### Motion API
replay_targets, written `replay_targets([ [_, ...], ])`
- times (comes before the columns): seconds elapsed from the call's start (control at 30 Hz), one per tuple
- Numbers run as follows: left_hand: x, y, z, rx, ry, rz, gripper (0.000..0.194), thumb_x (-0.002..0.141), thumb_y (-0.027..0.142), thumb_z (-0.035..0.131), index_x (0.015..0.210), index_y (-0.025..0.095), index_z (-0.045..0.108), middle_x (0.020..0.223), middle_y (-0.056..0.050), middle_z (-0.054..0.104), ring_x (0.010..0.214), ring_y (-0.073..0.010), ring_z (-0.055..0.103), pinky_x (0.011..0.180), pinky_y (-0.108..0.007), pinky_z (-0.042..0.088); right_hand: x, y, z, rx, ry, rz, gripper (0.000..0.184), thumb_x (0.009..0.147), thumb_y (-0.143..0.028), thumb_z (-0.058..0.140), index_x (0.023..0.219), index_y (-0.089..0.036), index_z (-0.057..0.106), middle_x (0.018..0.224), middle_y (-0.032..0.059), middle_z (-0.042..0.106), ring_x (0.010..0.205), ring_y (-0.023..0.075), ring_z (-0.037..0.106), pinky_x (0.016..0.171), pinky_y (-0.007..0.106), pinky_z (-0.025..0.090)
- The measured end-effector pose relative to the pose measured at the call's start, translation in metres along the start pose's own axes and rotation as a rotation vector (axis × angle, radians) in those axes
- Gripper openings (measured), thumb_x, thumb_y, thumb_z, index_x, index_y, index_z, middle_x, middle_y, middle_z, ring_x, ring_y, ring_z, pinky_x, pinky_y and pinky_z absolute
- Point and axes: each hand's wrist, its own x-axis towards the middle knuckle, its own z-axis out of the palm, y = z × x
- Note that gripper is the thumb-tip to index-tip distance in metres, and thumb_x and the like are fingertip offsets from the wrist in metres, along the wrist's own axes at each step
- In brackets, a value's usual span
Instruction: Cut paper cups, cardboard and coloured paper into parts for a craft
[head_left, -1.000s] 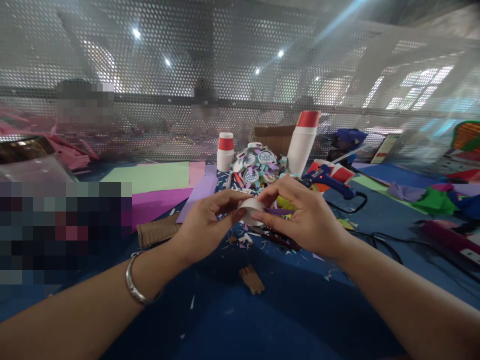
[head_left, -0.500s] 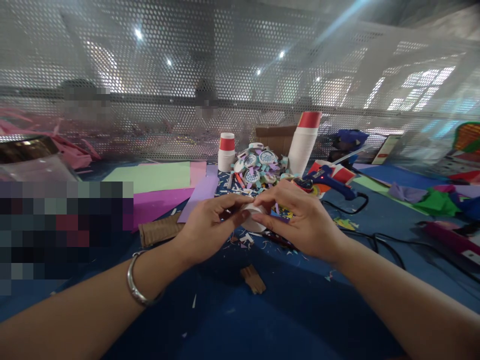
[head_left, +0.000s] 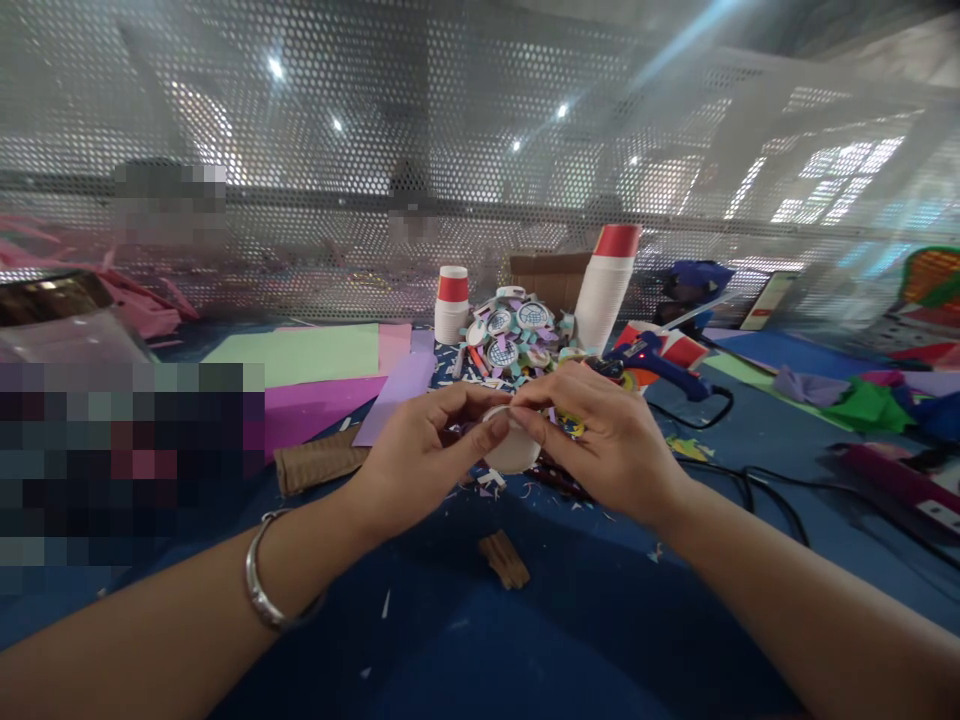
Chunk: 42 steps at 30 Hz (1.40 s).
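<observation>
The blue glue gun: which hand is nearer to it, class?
Right: the right hand is just in front of the blue glue gun, slightly left; the left hand is farther left.

A blue table [head_left: 450, 650] bears coloured paper [head_left: 307, 353], cardboard [head_left: 505, 560] and stacked cups [head_left: 602, 300]

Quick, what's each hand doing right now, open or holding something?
Left hand: closed, fingers pinching the white round paper piece.
Right hand: closed, pinching the same piece.

The white piece [head_left: 514, 455] looks like smooth matt paper; the bangle [head_left: 256, 583] at 8 o'clock, glossy metal; the scrap [head_left: 504, 558] at 6 o'clock, rough cardboard.
</observation>
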Motion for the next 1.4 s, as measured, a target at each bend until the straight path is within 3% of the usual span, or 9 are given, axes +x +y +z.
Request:
replay_targets([
  [0.1, -0.0009, 0.0043, 0.0021, -0.239, -0.031, -0.063, 0.048, 0.075, 0.022, 0.075, 0.119, 0.020, 0.058, 0.111, -0.006, 0.064, 0.089, -0.0157, 0.063, 0.072, -0.024, 0.053, -0.0002, -0.0009, -0.0021, 0.050, 0.045, 0.048, 0.006, 0.091, -0.018, 0.056, 0.088, -0.020, 0.061, 0.080, 0.0016, 0.063, 0.076, 0.0148, 0.057, 0.069, 0.030, 0.046],
  [0.23, -0.0013, 0.0063, 0.0028, -0.480, -0.131, -0.100, 0.064, 0.067, 0.008, 0.079, 0.125, 0.023, 0.055, 0.103, -0.003, 0.064, 0.088, -0.0137, 0.061, 0.075, -0.023, 0.053, 0.0007, -0.0027, -0.0075, 0.080, 0.111, 0.118, 0.006, 0.091, -0.018, 0.057, 0.088, -0.021, 0.061, 0.082, -0.0003, 0.063, 0.075, 0.0129, 0.059, 0.069, 0.028, 0.046],
  [0.33, -0.0005, 0.0046, 0.0022, -0.503, -0.171, -0.087, 0.063, 0.069, 0.006, 0.077, 0.125, 0.025, 0.057, 0.107, -0.003, 0.064, 0.091, -0.0134, 0.061, 0.078, -0.023, 0.053, 0.0015, -0.0031, -0.0085, 0.105, 0.151, 0.142, 0.006, 0.091, -0.017, 0.057, 0.089, -0.021, 0.061, 0.082, -0.0005, 0.063, 0.074, 0.0126, 0.059, 0.069, 0.028, 0.046],
  [0.57, 0.0027, 0.0001, 0.0008, -0.443, -0.138, -0.065, 0.053, 0.071, 0.009, 0.077, 0.119, 0.024, 0.059, 0.110, -0.004, 0.063, 0.097, -0.0154, 0.059, 0.073, -0.020, 0.052, 0.0026, 0.0006, 0.0000, 0.149, 0.144, 0.134, 0.007, 0.091, -0.017, 0.056, 0.088, -0.019, 0.062, 0.084, 0.0016, 0.063, 0.079, 0.0142, 0.058, 0.072, 0.029, 0.046],
  [0.87, 0.0011, 0.0021, -0.0019, -0.622, -0.221, -0.121, 0.050, 0.074, 0.007, 0.075, 0.117, 0.024, 0.057, 0.098, -0.002, 0.066, 0.090, -0.0136, 0.064, 0.081, -0.025, 0.052, 0.0009, -0.0040, -0.0011, 0.176, 0.161, 0.132, 0.005, 0.091, -0.018, 0.058, 0.089, -0.019, 0.061, 0.083, 0.0002, 0.062, 0.077, 0.0124, 0.058, 0.070, 0.027, 0.046],
  [1.03, 0.0016, 0.0050, -0.0009, -0.701, -0.233, -0.132, 0.042, 0.077, 0.005, 0.071, 0.115, 0.021, 0.062, 0.104, -0.003, 0.067, 0.093, -0.0141, 0.064, 0.085, -0.026, 0.051, 0.0010, -0.0042, -0.0017, 0.149, 0.146, 0.092, 0.007, 0.091, -0.014, 0.057, 0.094, -0.018, 0.062, 0.087, 0.0018, 0.062, 0.081, 0.0132, 0.059, 0.074, 0.028, 0.047],
  [1.2, 0.0011, 0.0051, -0.0002, -0.745, -0.245, -0.146, 0.038, 0.082, 0.006, 0.066, 0.116, 0.021, 0.065, 0.097, -0.002, 0.068, 0.088, -0.0118, 0.063, 0.078, -0.022, 0.051, 0.0024, -0.0024, -0.0029, 0.117, 0.138, 0.040, 0.010, 0.090, -0.012, 0.055, 0.095, -0.017, 0.061, 0.088, 0.0043, 0.063, 0.084, 0.0148, 0.059, 0.075, 0.030, 0.047],
  [1.4, 0.0007, 0.0027, -0.0013, -0.755, -0.234, -0.171, 0.036, 0.082, 0.009, 0.067, 0.116, 0.023, 0.067, 0.107, -0.004, 0.068, 0.096, -0.0136, 0.062, 0.084, -0.024, 0.050, 0.0033, -0.0003, -0.0060, 0.132, 0.108, -0.021, 0.014, 0.088, -0.007, 0.054, 0.096, -0.017, 0.061, 0.090, 0.0047, 0.062, 0.085, 0.0145, 0.059, 0.076, 0.030, 0.048],
])
